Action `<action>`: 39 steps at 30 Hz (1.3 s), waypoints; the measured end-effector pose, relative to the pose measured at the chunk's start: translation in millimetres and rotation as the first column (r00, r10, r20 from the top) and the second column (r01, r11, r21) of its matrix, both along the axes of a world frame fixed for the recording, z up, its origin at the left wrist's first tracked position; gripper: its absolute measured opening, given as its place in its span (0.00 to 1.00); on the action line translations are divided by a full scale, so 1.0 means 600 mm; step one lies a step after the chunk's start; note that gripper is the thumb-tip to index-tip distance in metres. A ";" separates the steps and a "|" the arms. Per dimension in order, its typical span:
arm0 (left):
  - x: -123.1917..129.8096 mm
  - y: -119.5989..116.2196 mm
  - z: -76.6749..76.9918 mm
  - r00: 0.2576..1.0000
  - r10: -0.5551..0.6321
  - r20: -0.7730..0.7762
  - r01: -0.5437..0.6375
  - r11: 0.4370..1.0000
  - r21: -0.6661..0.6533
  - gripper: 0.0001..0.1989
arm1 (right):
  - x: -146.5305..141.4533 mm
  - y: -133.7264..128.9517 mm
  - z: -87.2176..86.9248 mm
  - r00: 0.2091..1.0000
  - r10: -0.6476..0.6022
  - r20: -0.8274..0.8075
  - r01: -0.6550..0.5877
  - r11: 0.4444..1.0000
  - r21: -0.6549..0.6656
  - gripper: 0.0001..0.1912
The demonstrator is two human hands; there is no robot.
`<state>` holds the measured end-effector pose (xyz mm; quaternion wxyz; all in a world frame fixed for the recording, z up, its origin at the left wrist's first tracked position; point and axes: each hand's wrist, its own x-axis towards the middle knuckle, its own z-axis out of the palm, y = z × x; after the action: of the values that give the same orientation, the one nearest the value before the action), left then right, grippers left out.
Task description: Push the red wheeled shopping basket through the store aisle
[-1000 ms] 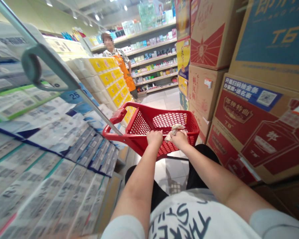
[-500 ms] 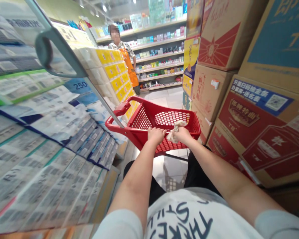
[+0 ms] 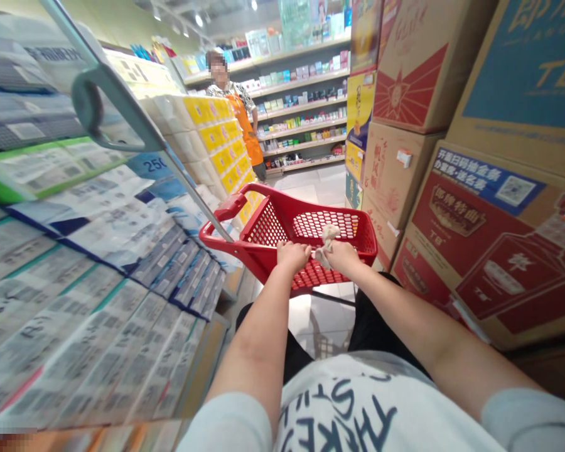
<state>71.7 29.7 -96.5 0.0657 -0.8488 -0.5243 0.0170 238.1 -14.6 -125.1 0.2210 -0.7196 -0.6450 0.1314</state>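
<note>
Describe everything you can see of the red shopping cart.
The red plastic shopping cart has a rounded rim and perforated walls. A grey pole with a loop rises from its left corner. The left hand grips the near rim; the right hand rests there holding a crumpled cloth. Its wheels are out of view.

Relative to the shopping cart (image 3: 266,229): tissue packs (image 3: 98,251) stacked left, cardboard cartons (image 3: 405,81) stacked right, store worker (image 3: 240,119) ahead, shelving (image 3: 301,113) behind the worker, cloth (image 3: 328,242) over the cart's near rim.
</note>
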 end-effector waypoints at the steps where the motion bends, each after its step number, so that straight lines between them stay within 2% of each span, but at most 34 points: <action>1: 0.000 0.000 0.000 1.000 -0.002 -0.001 0.002 1.000 0.000 0.25 | -0.001 -0.002 -0.003 0.999 0.044 -0.007 -0.043 0.999 0.030 0.19; 3: -0.001 0.000 -0.001 1.000 -0.008 -0.001 0.008 1.000 0.007 0.25 | 0.001 -0.005 -0.007 0.996 0.064 -0.057 -0.062 0.997 0.034 0.19; 7: -0.002 0.002 -0.004 1.000 -0.010 -0.004 0.010 1.000 0.020 0.26 | 0.011 -0.009 -0.007 0.997 -0.032 -0.068 0.031 0.999 -0.026 0.20; 11: -0.002 0.003 -0.006 1.000 -0.015 -0.005 0.016 0.999 0.031 0.26 | 0.015 -0.013 -0.009 0.999 0.028 -0.031 -0.026 0.999 0.045 0.19; 15: -0.002 0.003 -0.006 1.000 -0.004 -0.009 0.004 1.000 0.018 0.26 | 0.014 -0.009 -0.012 0.994 -0.066 -0.086 0.064 0.998 -0.024 0.20; 20: -0.003 0.003 -0.005 1.000 -0.006 -0.001 0.006 1.000 0.023 0.26 | 0.006 0.003 -0.009 0.987 0.059 -0.147 -0.057 0.998 0.014 0.17; 24: -0.004 0.000 -0.005 1.000 -0.010 -0.003 0.011 0.999 0.033 0.27 | -0.005 0.003 -0.006 0.985 -0.063 -0.164 0.069 0.997 0.033 0.24; 25: -0.004 -0.001 -0.004 1.000 -0.006 -0.001 0.006 1.000 0.030 0.27 | -0.009 0.001 -0.007 0.988 -0.048 -0.147 0.058 0.997 0.060 0.27; 27: -0.004 -0.001 -0.004 1.000 0.005 -0.003 -0.005 1.000 0.012 0.26 | -0.015 -0.003 -0.009 0.993 0.059 -0.098 -0.049 0.993 0.107 0.29; 29: -0.003 -0.001 -0.003 1.000 0.015 -0.009 -0.015 1.000 0.000 0.25 | -0.018 -0.003 -0.012 0.985 0.162 -0.065 -0.156 0.984 0.088 0.25; 30: -0.002 -0.002 -0.001 1.000 0.016 -0.008 -0.016 1.000 0.003 0.25 | -0.018 -0.002 -0.011 0.983 0.171 -0.069 -0.168 0.984 0.058 0.22; 33: -0.004 -0.011 0.004 1.000 -0.007 0.015 0.006 0.999 0.045 0.25 | -0.017 0.002 -0.006 0.988 0.017 -0.155 -0.017 1.000 0.003 0.23; 34: -0.006 -0.015 0.005 1.000 -0.008 0.019 0.007 0.999 0.050 0.25 | -0.019 0.003 -0.004 0.982 -0.053 -0.180 0.059 0.998 0.032 0.26; 35: -0.008 -0.017 0.005 1.000 -0.004 0.021 0.003 0.999 0.051 0.26 | -0.022 0.002 -0.003 0.980 -0.069 -0.185 0.086 0.993 0.086 0.30; 37: -0.014 -0.015 0.002 0.999 -0.015 0.029 0.013 0.999 0.048 0.27 | -0.030 0.004 -0.007 0.986 0.047 -0.159 -0.014 0.980 0.200 0.33; 39: -0.018 -0.007 -0.001 0.999 -0.006 0.037 0.003 0.998 0.065 0.25 | -0.036 0.010 -0.018 0.974 0.189 -0.129 -0.159 0.965 0.210 0.25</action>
<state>61.0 25.2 -97.3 0.0834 -0.8475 -0.5239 -0.0160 216.3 -8.8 -135.6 0.3263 -0.6227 -0.6976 0.1382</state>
